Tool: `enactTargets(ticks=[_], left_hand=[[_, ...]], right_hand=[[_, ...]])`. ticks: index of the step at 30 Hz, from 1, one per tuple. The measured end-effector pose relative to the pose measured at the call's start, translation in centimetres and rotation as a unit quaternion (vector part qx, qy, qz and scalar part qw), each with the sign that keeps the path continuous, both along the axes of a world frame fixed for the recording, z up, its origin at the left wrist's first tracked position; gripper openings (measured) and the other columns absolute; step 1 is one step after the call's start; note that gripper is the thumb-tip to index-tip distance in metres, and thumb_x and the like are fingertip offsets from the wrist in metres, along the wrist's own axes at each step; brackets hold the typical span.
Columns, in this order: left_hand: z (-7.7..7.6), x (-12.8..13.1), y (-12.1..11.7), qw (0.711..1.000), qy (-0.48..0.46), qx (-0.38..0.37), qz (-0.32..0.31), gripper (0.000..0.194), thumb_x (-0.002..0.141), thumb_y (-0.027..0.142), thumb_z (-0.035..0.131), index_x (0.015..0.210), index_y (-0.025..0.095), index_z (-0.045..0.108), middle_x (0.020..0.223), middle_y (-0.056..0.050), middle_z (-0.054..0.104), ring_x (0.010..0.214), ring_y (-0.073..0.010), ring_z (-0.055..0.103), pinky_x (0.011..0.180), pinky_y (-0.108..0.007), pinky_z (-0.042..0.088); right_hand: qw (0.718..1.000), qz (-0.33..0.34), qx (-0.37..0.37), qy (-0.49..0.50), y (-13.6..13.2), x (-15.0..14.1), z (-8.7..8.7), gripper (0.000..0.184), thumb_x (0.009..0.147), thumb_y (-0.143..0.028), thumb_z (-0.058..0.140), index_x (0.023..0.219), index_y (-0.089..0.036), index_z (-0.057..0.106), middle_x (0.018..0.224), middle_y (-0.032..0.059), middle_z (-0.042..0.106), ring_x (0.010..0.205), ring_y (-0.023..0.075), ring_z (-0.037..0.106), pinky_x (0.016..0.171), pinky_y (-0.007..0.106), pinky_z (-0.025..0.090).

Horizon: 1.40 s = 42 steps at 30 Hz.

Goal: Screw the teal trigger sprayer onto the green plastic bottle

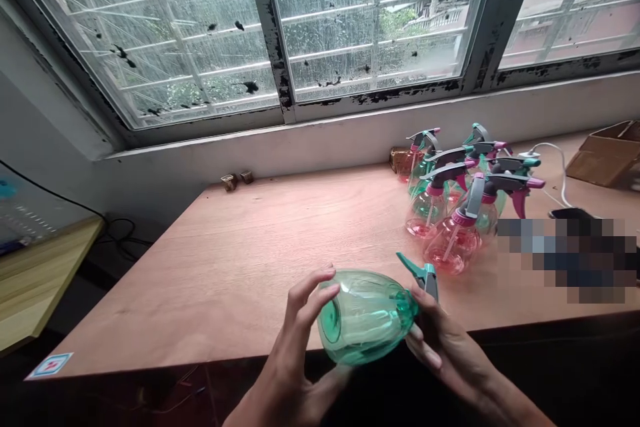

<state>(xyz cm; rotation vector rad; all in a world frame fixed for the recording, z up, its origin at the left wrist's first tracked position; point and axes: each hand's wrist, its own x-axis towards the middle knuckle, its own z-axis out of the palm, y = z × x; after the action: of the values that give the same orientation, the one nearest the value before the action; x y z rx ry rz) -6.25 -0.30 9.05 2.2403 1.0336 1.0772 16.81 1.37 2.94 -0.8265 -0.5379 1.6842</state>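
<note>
A clear green spray bottle (365, 315) lies on its side in both my hands, just above the front edge of the wooden table (240, 260). My left hand (295, 347) cups its base, fingers curled over the bottom. My right hand (440, 340) grips the neck end, where the teal and grey trigger head (423, 273) sticks up.
Several pink and green spray bottles (460, 193) with grey trigger heads stand grouped at the table's right. A cardboard box (607, 153) sits at the far right, with a white cable (563, 173) beside it. Two small brown objects (237, 179) rest by the wall under the window.
</note>
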Motion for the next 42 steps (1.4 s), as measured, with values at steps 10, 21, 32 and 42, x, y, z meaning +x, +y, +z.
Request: enactTargets(ticks=[10,21,32,42], left_hand=[[0.2,0.2,1.5,0.966,-0.049,-0.254,0.019,0.062,0.099,0.065,0.044,0.154,0.035,0.042,0.156,-0.007,0.052,0.146,-0.0362,0.045,0.118,-0.056,0.041],[0.1,0.9,0.3,0.961,-0.181,-0.206,-0.036,0.09,0.075,0.083,0.059,0.151,0.036,0.044,0.169,-0.009,0.029,0.147,-0.0426,0.04,0.114,-0.055,0.043],[-2.8,2.5,0.9,0.952,-0.238,-0.174,0.086,0.07,0.077,0.061,0.078,0.132,0.026,0.054,0.124,-0.009,0.066,0.111,-0.0302,0.065,0.094,-0.04,0.055],[-1.5,1.0,2.2,0.996,0.022,-0.076,0.044,0.09,0.059,0.062,0.09,0.136,0.032,0.053,0.133,-0.01,0.065,0.125,-0.0371,0.059,0.105,-0.052,0.049]], right_hand=[[0.847,-0.224,0.257,-0.407,-2.3,1.8,-0.5,0.032,0.062,-0.041,0.095,0.085,-0.027,0.08,0.063,0.0014,0.075,0.05,0.0205,0.066,0.053,0.029,0.054],[0.965,-0.164,0.104,-0.175,-1.2,2.3,1.2,0.035,0.08,-0.056,0.079,0.073,-0.024,0.067,0.048,-0.0051,0.052,0.036,0.0092,0.041,0.032,0.017,0.032],[0.964,-0.096,0.135,-0.209,-0.9,0.4,-0.5,0.036,0.081,-0.054,0.078,0.073,-0.021,0.066,0.054,-0.0043,0.052,0.044,0.0087,0.038,0.043,0.019,0.034],[0.942,-0.017,0.177,-0.285,-0.4,2.5,5.1,0.033,0.077,-0.045,0.084,0.087,-0.019,0.067,0.058,-0.004,0.057,0.046,0.0095,0.043,0.044,0.021,0.031]])
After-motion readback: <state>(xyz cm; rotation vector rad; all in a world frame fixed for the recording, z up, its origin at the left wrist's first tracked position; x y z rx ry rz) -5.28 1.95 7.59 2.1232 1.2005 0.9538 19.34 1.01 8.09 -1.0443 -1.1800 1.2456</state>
